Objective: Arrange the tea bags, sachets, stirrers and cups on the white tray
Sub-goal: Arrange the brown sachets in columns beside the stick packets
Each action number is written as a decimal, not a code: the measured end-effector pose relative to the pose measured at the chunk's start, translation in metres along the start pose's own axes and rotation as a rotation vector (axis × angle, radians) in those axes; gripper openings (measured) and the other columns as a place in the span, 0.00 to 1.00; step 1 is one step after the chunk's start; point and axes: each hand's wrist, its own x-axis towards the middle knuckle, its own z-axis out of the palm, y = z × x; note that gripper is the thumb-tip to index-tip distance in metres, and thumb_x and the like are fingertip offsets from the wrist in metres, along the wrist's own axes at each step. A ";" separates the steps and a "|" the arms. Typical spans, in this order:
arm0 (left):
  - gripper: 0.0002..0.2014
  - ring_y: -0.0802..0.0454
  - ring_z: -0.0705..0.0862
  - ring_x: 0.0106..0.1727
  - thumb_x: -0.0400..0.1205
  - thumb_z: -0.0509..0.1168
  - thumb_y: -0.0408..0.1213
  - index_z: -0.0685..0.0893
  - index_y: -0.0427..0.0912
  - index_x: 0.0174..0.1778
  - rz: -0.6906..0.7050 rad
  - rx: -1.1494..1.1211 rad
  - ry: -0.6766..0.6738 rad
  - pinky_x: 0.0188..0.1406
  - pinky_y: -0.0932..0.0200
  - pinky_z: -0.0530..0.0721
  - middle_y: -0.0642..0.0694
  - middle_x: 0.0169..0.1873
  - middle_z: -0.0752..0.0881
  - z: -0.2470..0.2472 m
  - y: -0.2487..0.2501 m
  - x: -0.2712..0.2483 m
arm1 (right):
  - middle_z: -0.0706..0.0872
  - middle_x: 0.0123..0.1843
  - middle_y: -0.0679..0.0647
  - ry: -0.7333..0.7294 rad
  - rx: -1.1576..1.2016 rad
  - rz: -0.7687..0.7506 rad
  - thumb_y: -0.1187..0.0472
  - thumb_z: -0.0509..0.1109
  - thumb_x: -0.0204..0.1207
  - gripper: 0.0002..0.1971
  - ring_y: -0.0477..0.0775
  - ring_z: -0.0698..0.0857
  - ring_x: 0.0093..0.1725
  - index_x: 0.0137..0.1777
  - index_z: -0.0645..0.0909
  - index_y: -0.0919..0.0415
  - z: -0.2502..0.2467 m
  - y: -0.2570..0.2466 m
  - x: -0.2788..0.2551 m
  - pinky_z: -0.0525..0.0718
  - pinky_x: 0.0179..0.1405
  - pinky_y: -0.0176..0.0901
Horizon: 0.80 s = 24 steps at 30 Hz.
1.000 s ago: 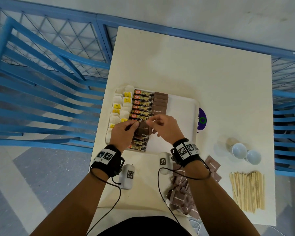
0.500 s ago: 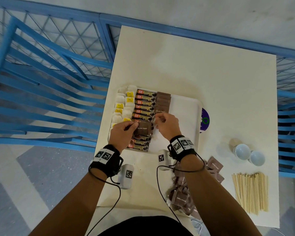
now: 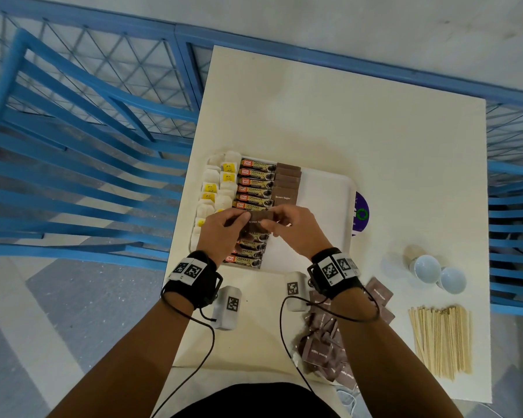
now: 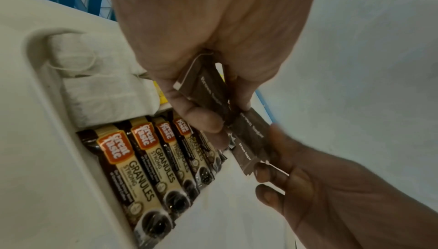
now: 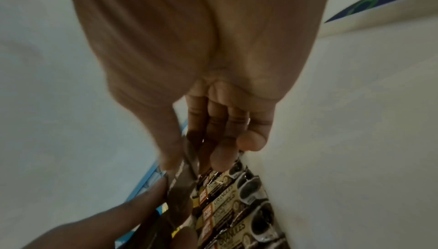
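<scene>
Over the white tray (image 3: 326, 188), the left hand (image 3: 221, 233) curls knuckles-up, pinching a small stack of brown sugar sachets (image 3: 258, 220). The right hand (image 3: 293, 229), close beside it, pinches the stack's other end above the coffee sticks (image 3: 254, 188).

A white plastic tray (image 3: 326, 188) sits on the left half of a cream rectangular table (image 3: 375, 125). In it, from left to right, lie columns of white paper tea bags (image 3: 212, 182), brown-and-cream coffee granule sachets (image 3: 255, 184) and brown paper sugar sachets (image 3: 287, 185). Right of the tray stand 2 white round cups (image 3: 435, 273); nearer the person lie pale wooden stirrers (image 3: 441, 339), with a loose pile of brown sugar sachets (image 3: 323, 348) to their left.
</scene>
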 end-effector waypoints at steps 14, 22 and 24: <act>0.09 0.46 0.93 0.38 0.89 0.65 0.40 0.86 0.38 0.57 -0.089 -0.075 -0.006 0.23 0.56 0.85 0.42 0.44 0.93 -0.006 -0.007 -0.006 | 0.91 0.42 0.50 0.399 -0.098 0.146 0.57 0.77 0.77 0.06 0.50 0.88 0.43 0.51 0.89 0.58 -0.010 0.039 0.027 0.81 0.42 0.31; 0.08 0.46 0.93 0.40 0.90 0.64 0.36 0.86 0.39 0.58 -0.098 -0.065 -0.019 0.23 0.57 0.85 0.42 0.45 0.93 -0.006 -0.006 -0.007 | 0.88 0.36 0.45 0.474 -0.092 0.179 0.55 0.81 0.73 0.08 0.41 0.84 0.35 0.47 0.87 0.57 -0.004 0.037 0.031 0.74 0.34 0.17; 0.08 0.46 0.93 0.40 0.90 0.63 0.36 0.86 0.39 0.58 -0.099 -0.058 -0.021 0.23 0.57 0.85 0.42 0.45 0.93 -0.006 -0.005 -0.007 | 0.88 0.36 0.46 0.478 -0.083 0.190 0.54 0.82 0.72 0.09 0.41 0.84 0.35 0.46 0.87 0.57 -0.003 0.036 0.031 0.73 0.33 0.16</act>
